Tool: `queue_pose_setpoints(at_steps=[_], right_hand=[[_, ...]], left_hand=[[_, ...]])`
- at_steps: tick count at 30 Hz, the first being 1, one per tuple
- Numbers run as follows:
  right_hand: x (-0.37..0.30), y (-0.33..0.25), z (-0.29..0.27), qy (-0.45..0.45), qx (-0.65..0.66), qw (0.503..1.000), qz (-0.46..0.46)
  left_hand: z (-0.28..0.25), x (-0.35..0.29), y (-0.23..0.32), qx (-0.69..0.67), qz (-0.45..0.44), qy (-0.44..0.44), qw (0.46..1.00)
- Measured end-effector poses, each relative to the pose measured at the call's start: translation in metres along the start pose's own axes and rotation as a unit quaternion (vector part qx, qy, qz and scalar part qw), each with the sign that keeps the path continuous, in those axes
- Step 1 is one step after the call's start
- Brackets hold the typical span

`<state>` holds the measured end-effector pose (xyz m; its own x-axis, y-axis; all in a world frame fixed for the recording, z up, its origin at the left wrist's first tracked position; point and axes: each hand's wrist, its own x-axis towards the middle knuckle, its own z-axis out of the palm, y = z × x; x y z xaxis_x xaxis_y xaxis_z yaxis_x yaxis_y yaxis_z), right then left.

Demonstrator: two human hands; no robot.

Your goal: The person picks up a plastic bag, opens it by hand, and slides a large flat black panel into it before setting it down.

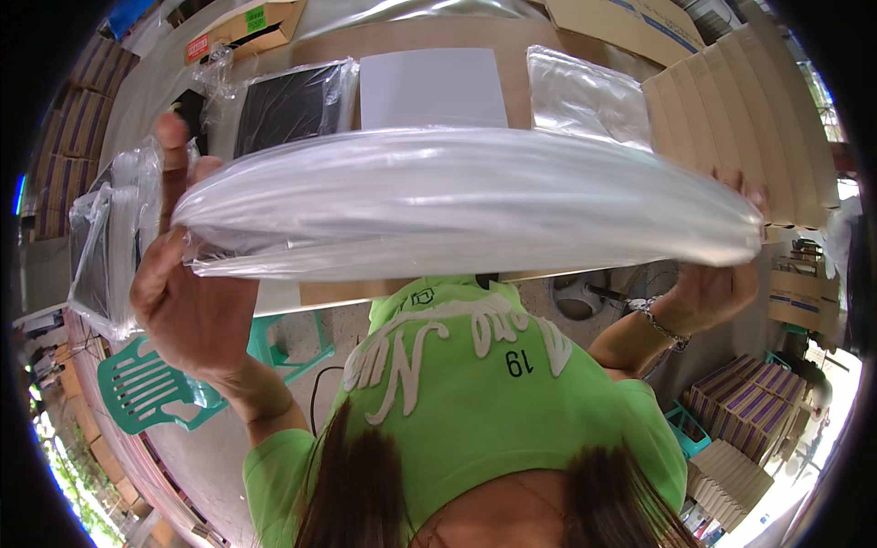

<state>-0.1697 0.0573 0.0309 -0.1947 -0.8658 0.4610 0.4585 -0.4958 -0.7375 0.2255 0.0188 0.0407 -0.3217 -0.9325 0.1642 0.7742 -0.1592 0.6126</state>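
Note:
A wide piece of clear plastic film [475, 205], folded or bag-like, stretches between my two hands at chest height, over the near side of the table. Its left end is gripped by my left hand [196, 306], with the thumb against the film and one finger pointing up. At the other end my right hand [722, 288] pinches the film, fingers behind it and partly hidden. Motion blurs the film, so I cannot tell if anything is inside. Beyond it lie a black flat panel in clear plastic [297, 105], a white sheet [434, 87] and a pile of clear plastic bags [589, 96].
Upright brown cardboard pieces [744, 119] line the table's right side. Plastic-wrapped flat items [119, 242] sit at the left. An open carton [247, 32] stands at the far left. A green plastic chair [151, 388] and stacked striped cartons [744, 402] are on the floor.

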Motion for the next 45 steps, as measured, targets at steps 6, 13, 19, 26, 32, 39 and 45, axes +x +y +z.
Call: queue_pose_setpoints(at_steps=[6, 13, 19, 26, 32, 39, 45], right_hand=[[0.014, 0.026, -0.001, 0.002, 0.341, 0.92, 0.194], [0.017, 0.026, 0.007, -0.025, 0.346, 0.921, 0.177], [0.007, 0.04, 0.0, 0.046, 0.278, 0.93, 0.234], [-0.027, 0.098, -0.063, 0.061, 0.157, 0.918, 0.358], [-0.063, 0.152, -0.095, 0.147, 0.127, 0.883, 0.428], [-0.09, 0.205, -0.122, 0.221, 0.067, 0.874, 0.428], [-0.095, 0.226, -0.136, 0.268, 0.081, 0.875, 0.396]], left_hand=[[-0.011, 0.019, -0.015, -0.105, -0.091, 0.047, 0.989], [0.004, 0.022, -0.023, 0.008, -0.035, 0.14, 0.989], [-0.056, 0.021, -0.025, -0.036, -0.144, -0.04, 0.988], [-0.109, 0.034, -0.073, 0.082, -0.26, 0.053, 0.961], [-0.188, 0.025, -0.114, 0.063, -0.331, 0.126, 0.933], [-0.225, 0.018, -0.165, 0.12, -0.277, 0.24, 0.923], [-0.228, 0.024, -0.181, 0.201, -0.205, 0.248, 0.925]])
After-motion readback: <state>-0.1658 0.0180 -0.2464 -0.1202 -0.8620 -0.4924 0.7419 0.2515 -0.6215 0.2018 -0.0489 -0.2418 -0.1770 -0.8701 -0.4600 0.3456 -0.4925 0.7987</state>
